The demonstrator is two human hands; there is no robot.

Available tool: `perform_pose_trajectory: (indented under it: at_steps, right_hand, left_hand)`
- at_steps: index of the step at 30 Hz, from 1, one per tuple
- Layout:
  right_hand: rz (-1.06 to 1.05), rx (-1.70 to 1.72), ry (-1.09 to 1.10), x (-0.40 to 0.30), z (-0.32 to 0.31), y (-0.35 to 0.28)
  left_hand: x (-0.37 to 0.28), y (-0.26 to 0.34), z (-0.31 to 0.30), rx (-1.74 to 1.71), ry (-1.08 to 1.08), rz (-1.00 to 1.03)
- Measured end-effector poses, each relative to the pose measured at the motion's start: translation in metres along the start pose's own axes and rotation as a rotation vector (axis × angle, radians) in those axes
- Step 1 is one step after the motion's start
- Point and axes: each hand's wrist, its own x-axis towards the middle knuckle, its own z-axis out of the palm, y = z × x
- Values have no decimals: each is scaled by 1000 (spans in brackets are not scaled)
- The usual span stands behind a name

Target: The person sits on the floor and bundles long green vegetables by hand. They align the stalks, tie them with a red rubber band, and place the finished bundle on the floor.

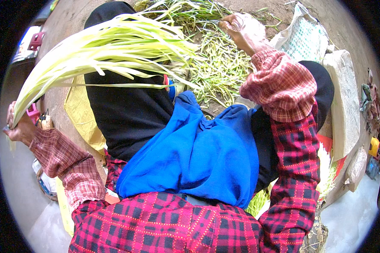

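Observation:
My left hand [19, 125], at the far left, is closed around one end of a bundle of long pale yellow-green leaves [107, 44], which look like blanched chives. The leaves arch up and rightward over my left knee, their loose tips spread near the middle. My right hand [240, 28] is raised at the upper right with its fingers curled together; whether anything is between them cannot be told. Below and left of it, short leaf scraps [220, 66] cover the ground between my feet. Greener long leaves [190, 11] lie in a heap at the top.
A blue cloth [196, 151] lies over my lap. Right of my right knee are a printed woven sack [307, 34] and a long whitish block or package [345, 101]. A yellow sack [82, 117] lies by my left thigh. More pale leaves [326, 174] are at the lower right.

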Motion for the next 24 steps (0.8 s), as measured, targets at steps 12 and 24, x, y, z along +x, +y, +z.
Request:
perform_pose_trajectory:
  at_steps: [12, 24]
  right_hand:
    - [-92, 605, 19, -31, -51, -69]
    - [-263, 73, 59, -9, -21, -99]
  left_hand:
    - [-34, -2, 12, -756, 132, -282]
    - [-28, 8, 31, -674, 265, -341]
